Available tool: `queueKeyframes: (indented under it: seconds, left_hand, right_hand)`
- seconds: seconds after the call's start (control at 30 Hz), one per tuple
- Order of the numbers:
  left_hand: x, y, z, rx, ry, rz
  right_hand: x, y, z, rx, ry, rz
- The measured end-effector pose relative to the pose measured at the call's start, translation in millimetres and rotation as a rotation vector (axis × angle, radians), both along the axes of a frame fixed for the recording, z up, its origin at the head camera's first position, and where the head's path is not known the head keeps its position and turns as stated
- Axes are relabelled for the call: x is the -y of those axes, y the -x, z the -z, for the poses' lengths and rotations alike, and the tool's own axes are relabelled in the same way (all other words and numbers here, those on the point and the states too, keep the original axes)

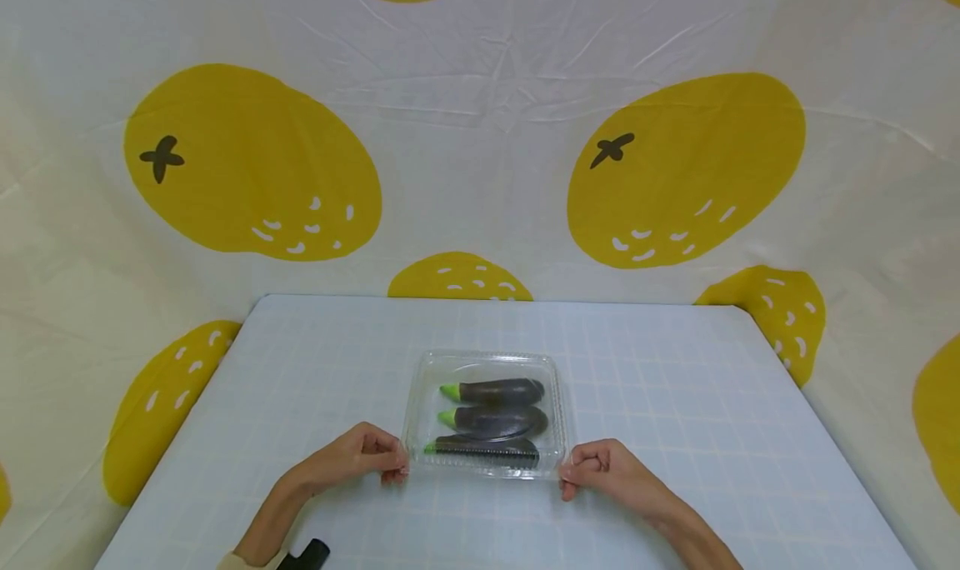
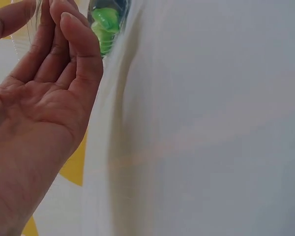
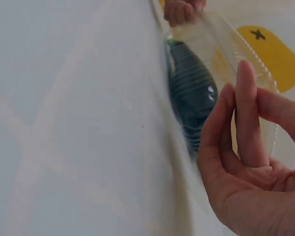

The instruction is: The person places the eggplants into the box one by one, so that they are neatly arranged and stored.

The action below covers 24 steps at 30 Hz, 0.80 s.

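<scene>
A clear plastic box [image 1: 491, 356] sits on the table with three dark eggplants inside, one behind another: the far eggplant [image 1: 504, 392], the middle eggplant [image 1: 501, 421] and the near eggplant [image 1: 483, 447]. Their green stem ends point left. At the box's near left corner, my left hand [image 1: 356, 453] pinches the rim between thumb and curled fingers. My right hand [image 1: 606, 470] pinches the near right corner the same way. In the right wrist view, the ribbed plastic wall covers a dark eggplant [image 3: 191, 91]. A green stem end [image 2: 106, 22] shows beyond the left fingers in the left wrist view.
The table [image 1: 697, 403] has a pale, faintly checked cover. Behind and beside it hangs a white cloth [image 1: 472, 178] printed with large yellow fruit shapes. A black object [image 1: 306, 555] is at my left wrist, near the sleeve.
</scene>
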<state>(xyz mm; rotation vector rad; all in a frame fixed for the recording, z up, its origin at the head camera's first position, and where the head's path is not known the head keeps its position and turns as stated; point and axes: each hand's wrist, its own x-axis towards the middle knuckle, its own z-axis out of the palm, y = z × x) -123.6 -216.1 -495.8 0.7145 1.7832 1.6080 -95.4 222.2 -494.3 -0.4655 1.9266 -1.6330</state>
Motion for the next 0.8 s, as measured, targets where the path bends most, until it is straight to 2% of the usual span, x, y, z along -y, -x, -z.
queueKeyframes:
  seconds: [0.2, 0.33, 0.47, 0.63, 0.8]
  left_hand:
    - [0.0, 0.6, 0.2, -0.024, -0.035, 0.008]
    - [0.3, 1.8, 0.4, -0.031, -0.012, -0.008]
    - [1.5, 2.6, -0.5, -0.036, 0.016, -0.029]
    - [5.3, 2.9, -5.3, -0.046, 0.054, -0.042]
    - [10.4, 4.5, -9.0, -0.070, 0.084, -0.084]
  right_hand:
    - [1.2, 1.6, -4.0, 0.037, -0.018, 0.043]
    - [1.7, 1.6, -5.3, 0.048, -0.025, 0.063]
    - [1.1, 1.6, -5.2, 0.052, -0.014, 0.046]
    - [-3.9, 1.9, -5.1, 0.022, -0.041, 0.044]
    - [-13.4, 3.2, -6.1, -0.039, -0.068, 0.035]
